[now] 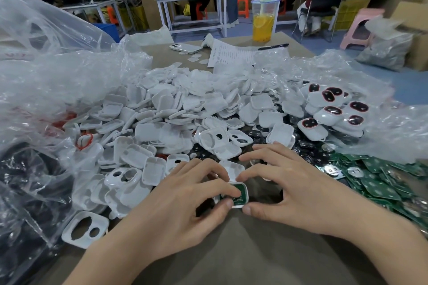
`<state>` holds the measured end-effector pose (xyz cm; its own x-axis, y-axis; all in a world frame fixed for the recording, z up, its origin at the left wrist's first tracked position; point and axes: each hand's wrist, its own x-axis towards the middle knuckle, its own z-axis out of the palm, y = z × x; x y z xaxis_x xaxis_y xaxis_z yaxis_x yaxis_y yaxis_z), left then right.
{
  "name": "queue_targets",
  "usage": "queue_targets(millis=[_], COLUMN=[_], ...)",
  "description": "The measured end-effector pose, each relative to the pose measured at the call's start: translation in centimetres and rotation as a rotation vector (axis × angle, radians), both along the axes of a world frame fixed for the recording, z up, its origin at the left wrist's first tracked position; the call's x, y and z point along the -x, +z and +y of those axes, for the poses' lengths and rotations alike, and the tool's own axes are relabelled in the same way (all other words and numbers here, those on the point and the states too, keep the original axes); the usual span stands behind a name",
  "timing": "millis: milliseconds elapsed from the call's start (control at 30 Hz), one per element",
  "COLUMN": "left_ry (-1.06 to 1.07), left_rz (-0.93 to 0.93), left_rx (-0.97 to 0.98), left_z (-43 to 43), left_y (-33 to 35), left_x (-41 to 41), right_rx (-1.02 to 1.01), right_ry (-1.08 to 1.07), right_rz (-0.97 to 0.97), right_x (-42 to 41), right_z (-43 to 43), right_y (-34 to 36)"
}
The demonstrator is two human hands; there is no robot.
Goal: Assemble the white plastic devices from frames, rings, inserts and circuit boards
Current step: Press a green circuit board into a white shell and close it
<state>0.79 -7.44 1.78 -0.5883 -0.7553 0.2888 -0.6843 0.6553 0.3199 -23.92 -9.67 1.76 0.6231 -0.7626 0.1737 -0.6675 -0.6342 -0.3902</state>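
Pinching the white frame, the left hand and right hand both grip it just on the near side of the heap of white parts, a green circuit board lying in it. Uneven finger pressure could seat the board tilted, and a slip could flick the frame into the heap.

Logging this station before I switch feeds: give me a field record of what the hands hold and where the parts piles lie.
held item: small white plastic frame with a green circuit board seated inside
left hand: pinches the frame's left side
right hand: pinches its right side
white plastic shells: heap beyond the hands
loose green boards: pile at right
finished white devices with red-ringed dark ovals: right rear of the heap
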Motion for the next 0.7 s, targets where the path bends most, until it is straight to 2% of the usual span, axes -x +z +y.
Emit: queue_targets(millis=[467, 700], left_ry=[0.017, 0.067], left_rz=[-0.021, 0.116], left_rx=[-0.030, -0.018], left_z=[0.3, 0.2], left_y=[0.5, 1.7], left_x=[0.1, -0.6], right_rx=[0.021, 0.032], right_ry=[-0.010, -0.010], right_rz=[-0.072, -0.065], right_x=[-0.5, -0.5], right_z=[0.3, 0.2], right_y=[0.5, 0.2])
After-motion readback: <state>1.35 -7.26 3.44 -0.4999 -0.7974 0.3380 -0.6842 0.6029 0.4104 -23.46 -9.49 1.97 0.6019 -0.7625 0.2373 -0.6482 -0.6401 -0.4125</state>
